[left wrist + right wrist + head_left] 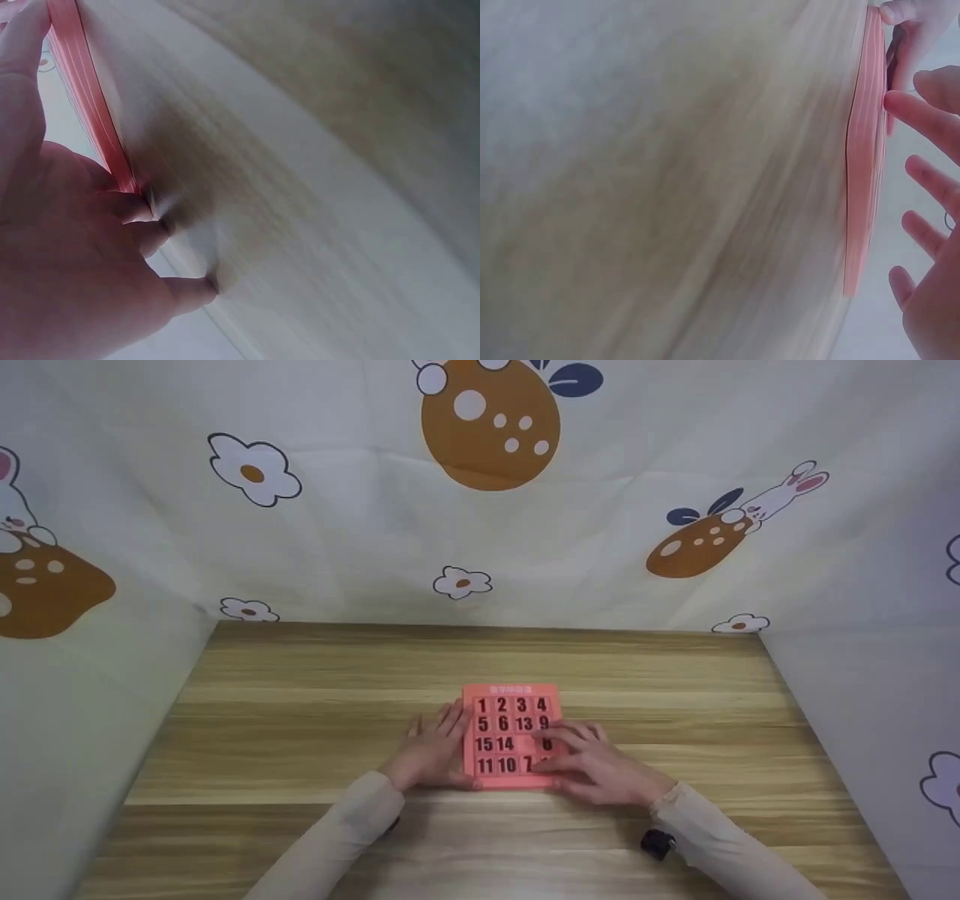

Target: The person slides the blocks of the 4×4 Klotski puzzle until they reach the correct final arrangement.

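Note:
A pink sliding number puzzle (pixel 511 782) lies flat on the table, its tiles marked in black. One gap shows in the third row, between the tiles marked 14 and 8. My left hand (pixel 435 750) rests along the puzzle's left edge, fingers extended and thumb at the near left corner. Over the right side is my right hand (pixel 604 765), fingers spread; its fingertips reach the tiles near the gap and cover the bottom right one. In the left wrist view, several fingertips touch the tabletop beside the pink edge (pixel 94 97). The right wrist view shows the puzzle's side (pixel 862 165) edge-on.
The wood-grain table (pixel 315 682) extends around the puzzle on all sides. Pale fabric (pixel 345 532) printed with flowers, rabbits and orange fruit stands behind it and along both sides. A small black device (pixel 657 844) sits at the right wrist.

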Demonstrator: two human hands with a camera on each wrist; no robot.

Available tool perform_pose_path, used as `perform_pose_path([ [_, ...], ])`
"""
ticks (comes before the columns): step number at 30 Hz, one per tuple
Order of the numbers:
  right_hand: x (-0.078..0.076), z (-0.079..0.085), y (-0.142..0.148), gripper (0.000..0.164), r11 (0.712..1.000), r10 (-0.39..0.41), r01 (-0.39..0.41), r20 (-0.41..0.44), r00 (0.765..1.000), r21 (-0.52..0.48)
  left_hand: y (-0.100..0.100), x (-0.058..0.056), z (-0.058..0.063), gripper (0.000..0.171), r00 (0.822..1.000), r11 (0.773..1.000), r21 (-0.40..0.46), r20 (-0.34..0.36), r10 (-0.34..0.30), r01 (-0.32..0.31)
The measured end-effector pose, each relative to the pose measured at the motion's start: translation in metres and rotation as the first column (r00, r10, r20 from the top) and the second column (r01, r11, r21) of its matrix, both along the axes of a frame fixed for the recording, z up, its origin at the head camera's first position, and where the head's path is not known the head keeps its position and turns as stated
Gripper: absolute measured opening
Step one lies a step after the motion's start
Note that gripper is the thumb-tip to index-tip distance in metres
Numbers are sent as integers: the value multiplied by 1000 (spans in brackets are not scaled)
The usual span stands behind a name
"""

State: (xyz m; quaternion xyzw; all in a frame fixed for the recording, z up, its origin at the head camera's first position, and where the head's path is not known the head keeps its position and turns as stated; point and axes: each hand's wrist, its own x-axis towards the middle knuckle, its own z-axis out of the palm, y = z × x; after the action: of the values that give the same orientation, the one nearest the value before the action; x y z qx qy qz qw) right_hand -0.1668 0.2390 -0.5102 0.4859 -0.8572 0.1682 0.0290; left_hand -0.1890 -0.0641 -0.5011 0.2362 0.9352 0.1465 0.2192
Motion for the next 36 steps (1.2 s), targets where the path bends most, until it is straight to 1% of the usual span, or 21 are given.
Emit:
perform_pose_path([
  [4,1,2,0,31,1000,-19,19,27,999,5,0,0,0,117,1000,1000,14,-3,3,-3],
  [9,-1,3,-1,34,998,-57,56,36,998,18,0,0,-1,118,1000,1000,9,-6,4,-4],
  [15,-3,2,-1,35,998,-59,58,51,997,21,0,0,0,119,1000,1000,11,-4,2,-2],
  [17,-4,2,-1,35,997,-71,70,45,996,26,0,0,1,119,1000,1000,9,-2,0,0],
  [23,-5,2,-2,39,986,-155,155,-6,988,60,0,0,1,119,1000,1000,15,-6,-10,10],
  [26,-5,4,0,41,987,-148,148,2,989,61,0,-1,1,118,1000,1000,17,-1,-4,4],
  [29,-5,4,5,36,992,-126,126,-1,992,31,1,-1,1,119,1000,1000,14,0,-2,2],
  [34,-4,3,14,19,994,-94,93,-28,995,-51,0,0,0,118,1000,1000,5,-2,-2,2],
  [36,-4,2,16,16,995,-87,85,-39,995,-60,0,0,0,118,1000,1000,-3,-2,-1,1],
])
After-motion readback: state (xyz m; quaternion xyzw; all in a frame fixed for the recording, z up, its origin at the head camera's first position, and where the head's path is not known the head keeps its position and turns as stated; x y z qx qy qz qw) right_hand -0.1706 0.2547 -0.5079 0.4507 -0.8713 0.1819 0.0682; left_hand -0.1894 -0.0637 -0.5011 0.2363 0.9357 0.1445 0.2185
